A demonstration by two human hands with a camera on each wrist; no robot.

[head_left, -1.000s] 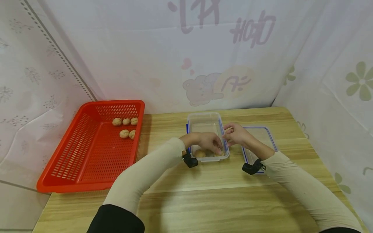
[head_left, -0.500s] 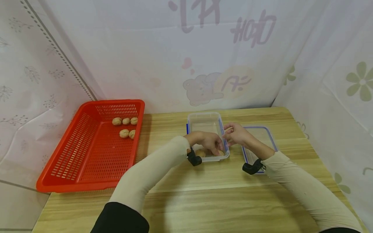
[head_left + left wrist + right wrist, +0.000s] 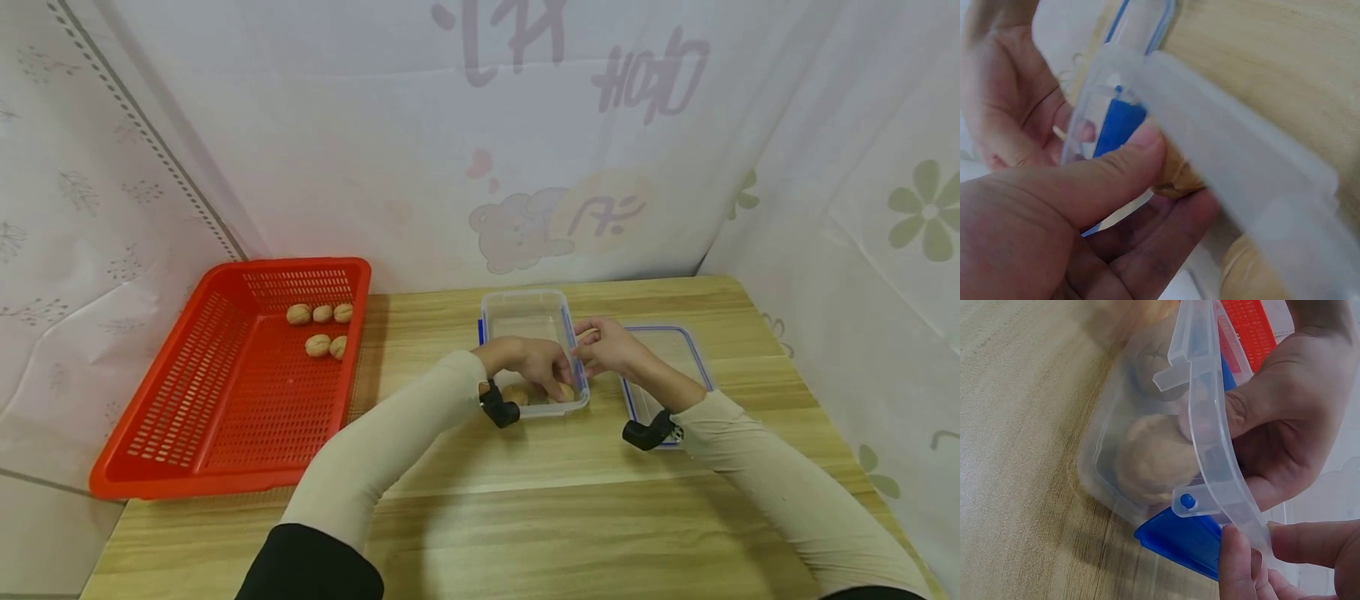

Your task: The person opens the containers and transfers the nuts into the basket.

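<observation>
My left hand (image 3: 536, 364) reaches down into a clear plastic food container (image 3: 525, 297) with blue clips. Between its thumb and fingers it holds a walnut (image 3: 1179, 172), low in the near right corner of the box. A second walnut (image 3: 514, 395) lies in the near left corner, partly under the left wrist. My right hand (image 3: 609, 346) pinches the container's right rim between thumb and fingers, as the right wrist view shows near the blue clip (image 3: 1182, 540). The container stands upright on the table, without its lid.
A red perforated basket (image 3: 247, 433) with several walnuts (image 3: 319, 345) along its right side stands at the left. The container's clear lid (image 3: 663, 340), edged in blue, lies right of the box, partly under the right forearm. Printed cloth hangs behind the wooden table (image 3: 540, 533).
My left hand has shifted slightly right inside the container, and the walnut at its fingertips shows more plainly. The right hand has stayed at the rim.
</observation>
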